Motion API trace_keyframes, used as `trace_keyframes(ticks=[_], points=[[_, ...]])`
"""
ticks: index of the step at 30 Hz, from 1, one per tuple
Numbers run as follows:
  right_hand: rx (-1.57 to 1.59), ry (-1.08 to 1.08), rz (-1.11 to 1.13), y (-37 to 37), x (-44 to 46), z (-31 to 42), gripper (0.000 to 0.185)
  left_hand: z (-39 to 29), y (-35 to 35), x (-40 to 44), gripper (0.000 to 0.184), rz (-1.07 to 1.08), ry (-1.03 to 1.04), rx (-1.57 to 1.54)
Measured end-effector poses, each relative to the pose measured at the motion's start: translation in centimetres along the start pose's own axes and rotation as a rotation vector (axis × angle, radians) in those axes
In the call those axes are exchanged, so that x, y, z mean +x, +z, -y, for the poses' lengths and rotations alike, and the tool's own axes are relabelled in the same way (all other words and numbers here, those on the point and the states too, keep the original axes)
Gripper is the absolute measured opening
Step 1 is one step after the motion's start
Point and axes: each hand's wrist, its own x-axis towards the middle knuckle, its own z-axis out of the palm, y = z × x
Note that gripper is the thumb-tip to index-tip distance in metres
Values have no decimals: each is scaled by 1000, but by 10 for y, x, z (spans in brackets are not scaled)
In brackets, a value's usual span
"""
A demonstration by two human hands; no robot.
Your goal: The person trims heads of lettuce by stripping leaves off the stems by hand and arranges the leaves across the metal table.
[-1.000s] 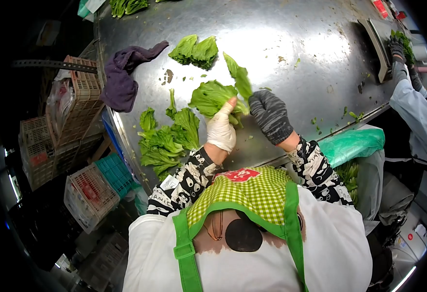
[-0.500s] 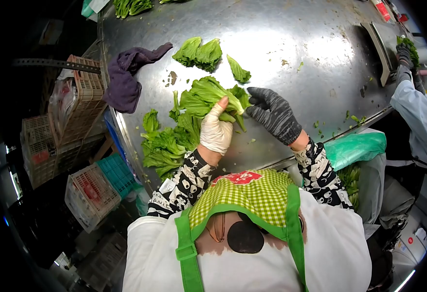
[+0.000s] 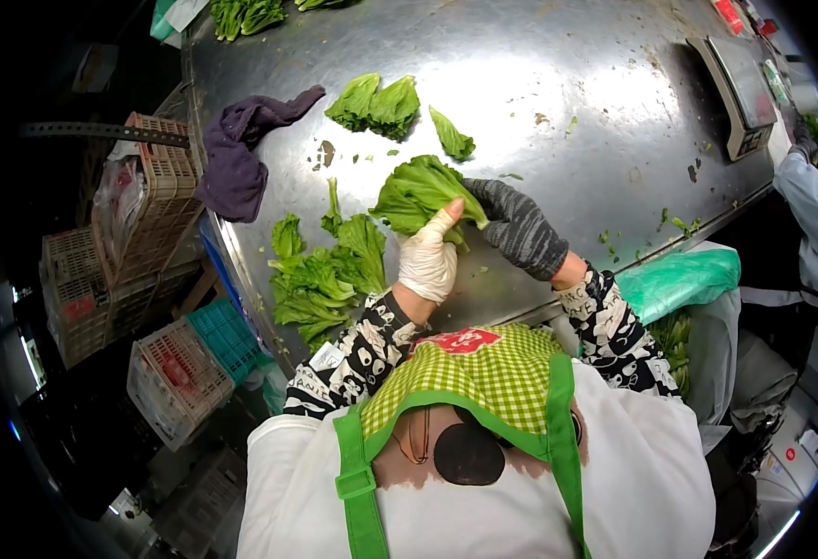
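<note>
My left hand [image 3: 427, 264], in a whitish glove with the thumb tip bare, is closed around the base of a green leafy lettuce [image 3: 418, 194]. My right hand [image 3: 522, 229], in a dark grey knit glove, grips the same lettuce at its right side; its fingertips are partly hidden behind the leaves. To the left of my left hand lies a pile of loose lettuce leaves [image 3: 316, 284] on the metal table [image 3: 558, 168]. Beyond the held lettuce rest two leafy pieces [image 3: 373, 104] and a single leaf [image 3: 452, 133].
A purple cloth [image 3: 239, 158] lies at the table's left edge. Several plastic crates [image 3: 180, 373] stand beyond it. On the right are a scale [image 3: 735, 98], a green plastic bag [image 3: 684, 287], and a co-worker's sleeve [image 3: 811, 200]. Leaf scraps dot the table.
The held lettuce has turned, its leaves now bunched more upright between my hands. My right hand has closed in on it from the right. The co-worker's arm at far right has drawn back.
</note>
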Motion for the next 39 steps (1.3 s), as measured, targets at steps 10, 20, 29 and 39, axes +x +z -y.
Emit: trace_keyframes(ticks=[10, 20, 29, 39], points=[[4, 99, 23, -1, 1, 21, 52, 5, 5, 11, 32, 46, -92, 167], [440, 251, -379, -75, 12, -6, 35, 4, 42, 35, 90, 379, 290, 735], [-1020, 440, -745, -212, 20, -61, 51, 2, -7, 40, 37, 538, 789, 1981], [-871, -413, -292, -113, 129, -13, 39, -59, -60, 16, 6, 87, 776, 2059]])
